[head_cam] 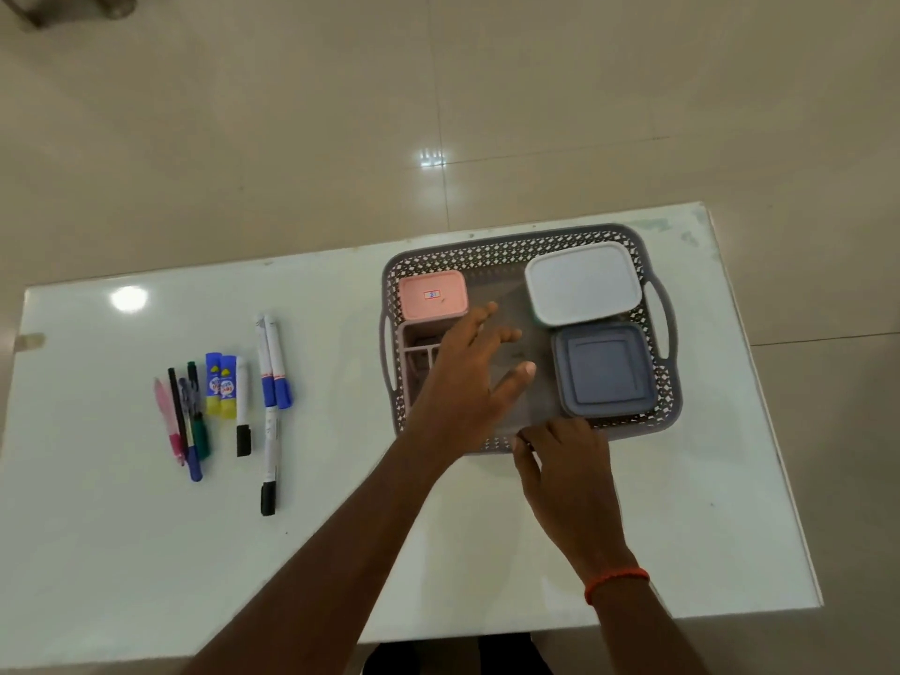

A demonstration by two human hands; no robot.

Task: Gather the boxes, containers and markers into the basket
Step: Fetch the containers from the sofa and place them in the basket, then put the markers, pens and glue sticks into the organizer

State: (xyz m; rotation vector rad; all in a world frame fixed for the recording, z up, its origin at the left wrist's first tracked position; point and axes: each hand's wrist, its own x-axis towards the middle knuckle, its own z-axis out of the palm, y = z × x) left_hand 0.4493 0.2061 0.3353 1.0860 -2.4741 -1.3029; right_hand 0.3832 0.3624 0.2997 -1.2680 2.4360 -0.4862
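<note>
Lighting was soft and kinda dim, warm beige cast overall. An overhead light bounced off the glossy white table point(146, 552) as a round glare spot point(129, 299), and another small glint point(432, 158) sat on the floor tiles point(292, 114). Shadows were faint. Wide-angle lens bent the table edges. The left hand point(467, 382) looked motion-blurred, corners soft.

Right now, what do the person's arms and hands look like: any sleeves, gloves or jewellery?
Both forearms are bare as far as the frame shows, with no sleeves in view. The left hand and right hand wear no gloves, and no rings are visible. The only thing worn is a thin orange-red thread band around the right wrist.
</note>
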